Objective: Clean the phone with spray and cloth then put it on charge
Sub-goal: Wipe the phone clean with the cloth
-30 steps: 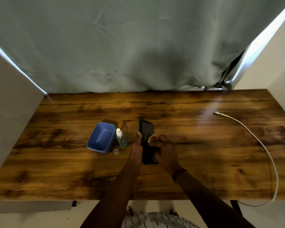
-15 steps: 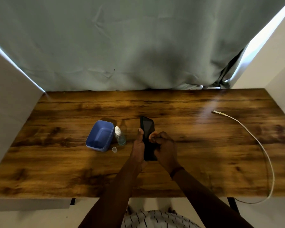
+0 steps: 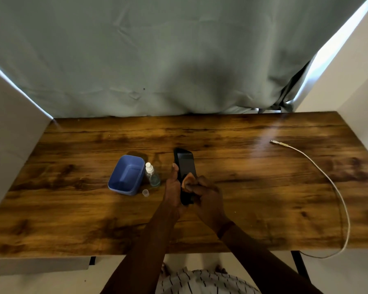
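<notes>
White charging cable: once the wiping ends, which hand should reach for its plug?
Right, probably. The white charging cable has its plug on the right of the wooden table, nearer the right hand, which only pinches a small peach cloth. The left hand grips the black phone and can steady it.

I'm getting a dim, warm picture. Daylight burns in as blown-out white strips down both sides of the grey-green fabric curtain (image 3: 157, 60), strongest at upper right. A pale glare streak lies on the dark-grained wooden tabletop (image 3: 263, 166) toward its far right, and a broad soft shadow sits mid-curtain. The black slab phone (image 3: 185, 166) shows a faint grey sheen. The left hand (image 3: 173, 187) and right hand (image 3: 206, 196) are underlit, with only the small peach cloth (image 3: 188, 180) catching light. The wide lens bows the table edges, and fine detail is smeared.
</notes>
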